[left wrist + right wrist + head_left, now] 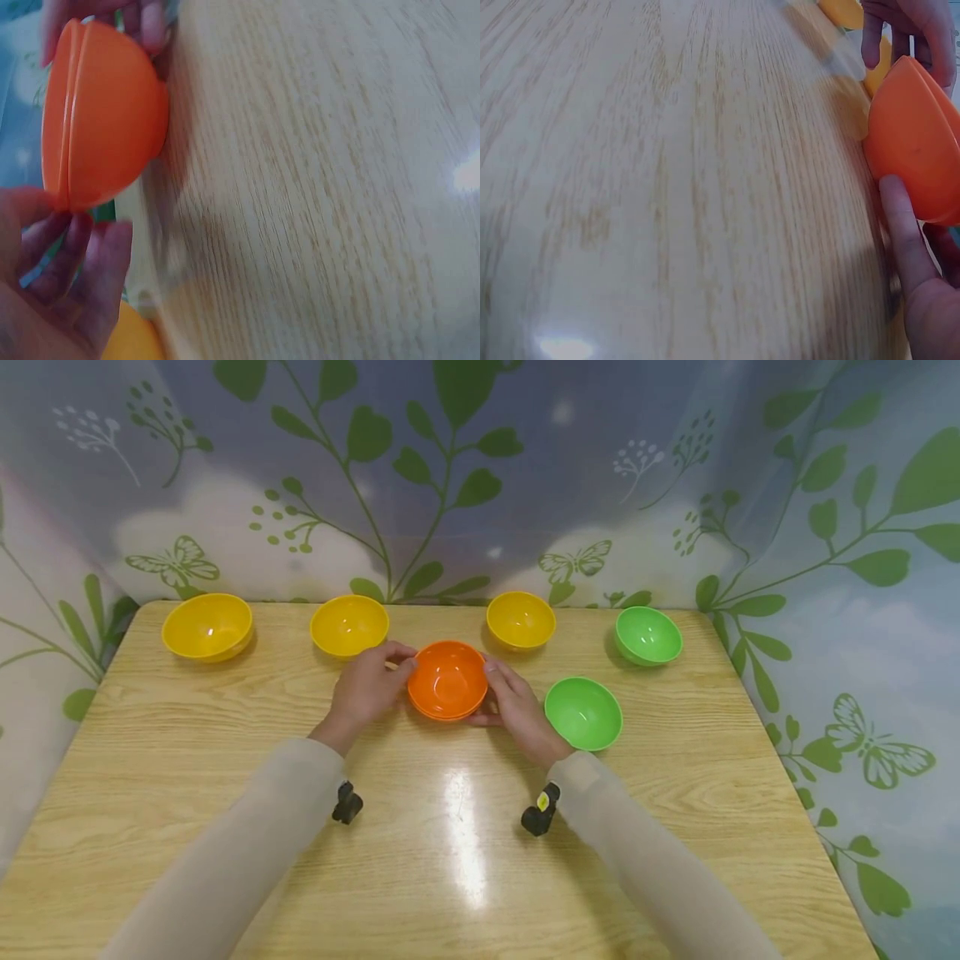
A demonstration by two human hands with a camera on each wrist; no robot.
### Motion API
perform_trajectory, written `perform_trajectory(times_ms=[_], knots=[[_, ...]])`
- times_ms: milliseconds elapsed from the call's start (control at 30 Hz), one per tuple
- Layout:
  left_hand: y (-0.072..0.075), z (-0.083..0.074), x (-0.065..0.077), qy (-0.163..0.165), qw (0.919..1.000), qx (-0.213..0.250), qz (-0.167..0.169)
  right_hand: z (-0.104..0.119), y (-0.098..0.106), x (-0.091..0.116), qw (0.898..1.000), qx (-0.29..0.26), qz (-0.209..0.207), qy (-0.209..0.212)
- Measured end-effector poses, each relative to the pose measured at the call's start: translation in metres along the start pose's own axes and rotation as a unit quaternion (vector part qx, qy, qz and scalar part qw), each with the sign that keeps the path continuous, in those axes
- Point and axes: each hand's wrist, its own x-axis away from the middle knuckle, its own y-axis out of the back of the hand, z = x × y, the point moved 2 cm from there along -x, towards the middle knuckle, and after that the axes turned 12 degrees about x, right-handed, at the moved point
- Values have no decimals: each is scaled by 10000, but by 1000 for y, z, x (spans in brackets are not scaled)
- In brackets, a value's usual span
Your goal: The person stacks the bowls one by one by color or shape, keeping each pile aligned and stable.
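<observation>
Two orange bowls [447, 680], one nested inside the other, are held between both hands near the middle of the table. Their doubled rim shows from the side in the left wrist view, where the orange bowls [112, 112] stand close above the wood. My left hand [369, 687] pinches the rim on the left, thumb on top and fingers beneath. On the other side my right hand [521, 708] grips the bowls, thumb at the rim and a finger along the lower wall. A green bowl [583, 714] sits just right of the right hand.
Along the back edge of the wooden table [225, 760] stand a yellow bowl [208, 627] at far left, a second yellow bowl [349, 625] behind the left hand, a third yellow bowl [521, 620] and a green bowl [648, 636]. A patterned curtain [570, 460] hangs behind.
</observation>
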Motion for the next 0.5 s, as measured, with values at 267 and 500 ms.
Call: perform_trajectory(times_ms=[267,500], knots=[[-3,-10,3,-456,9849,-1535,-655,3,-1,0,9999,16,-54,-83],[-4,-4,1,-630,9826,-1605,-685,2,-1,0,9999,40,-132,-93]])
